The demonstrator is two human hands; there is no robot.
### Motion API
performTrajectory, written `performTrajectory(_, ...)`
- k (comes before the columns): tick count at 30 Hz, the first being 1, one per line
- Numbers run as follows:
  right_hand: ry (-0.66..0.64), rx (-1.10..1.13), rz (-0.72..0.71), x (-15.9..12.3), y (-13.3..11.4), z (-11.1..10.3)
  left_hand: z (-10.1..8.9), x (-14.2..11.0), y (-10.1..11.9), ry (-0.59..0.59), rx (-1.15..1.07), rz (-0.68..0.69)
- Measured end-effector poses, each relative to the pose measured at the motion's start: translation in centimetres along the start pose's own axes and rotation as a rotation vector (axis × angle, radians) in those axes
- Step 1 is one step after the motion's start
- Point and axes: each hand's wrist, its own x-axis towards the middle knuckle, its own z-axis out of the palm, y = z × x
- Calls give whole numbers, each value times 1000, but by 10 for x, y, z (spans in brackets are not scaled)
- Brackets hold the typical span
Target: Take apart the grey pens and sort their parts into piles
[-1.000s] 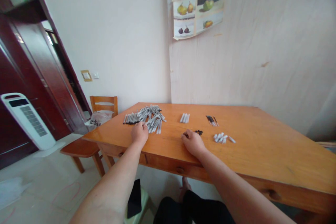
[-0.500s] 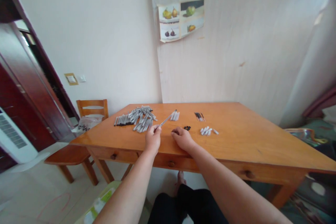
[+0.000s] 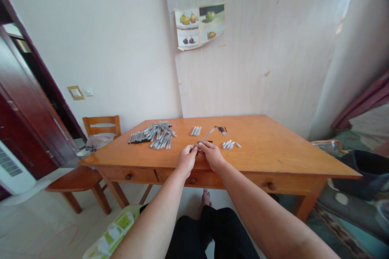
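Observation:
A slim grey pen (image 3: pixel 208 134) with a dark tip points up and to the right over the table's front part. My left hand (image 3: pixel 186 159) is closed in a pinch at its lower end. Fingers of my right hand (image 3: pixel 212 155) are closed against the same end, and the two hands touch or nearly touch. Just behind my right hand a few small black pieces (image 3: pixel 210 141) show, partly covered. To the right lie several short white caps (image 3: pixel 228 145). Farther back are a row of clear pen barrels (image 3: pixel 196 130) and several thin dark refills (image 3: pixel 223 130).
A large heap of grey pens (image 3: pixel 158 132) covers the left part of the wooden table (image 3: pixel 273 149). A wooden chair (image 3: pixel 101 123) stands to the left, and a green-and-white container (image 3: pixel 117 230) is below my left arm. At the right is a dark bin (image 3: pixel 364 170).
My hands have come together at the pen's lower end; before, only my left hand held it and the right lay apart. The view has shifted slightly to the right.

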Motion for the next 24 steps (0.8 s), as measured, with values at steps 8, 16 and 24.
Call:
performTrajectory(8,73,-273,-49,-1,8,-1,5,-1,7,85,56,21)
performTrajectory(16,-201,-365,-255,0,11,0,1,6,13,-67,-59,-50)
performTrajectory(24,-177,-256,-30,0,8,0,2,22,3,1,-287,-133)
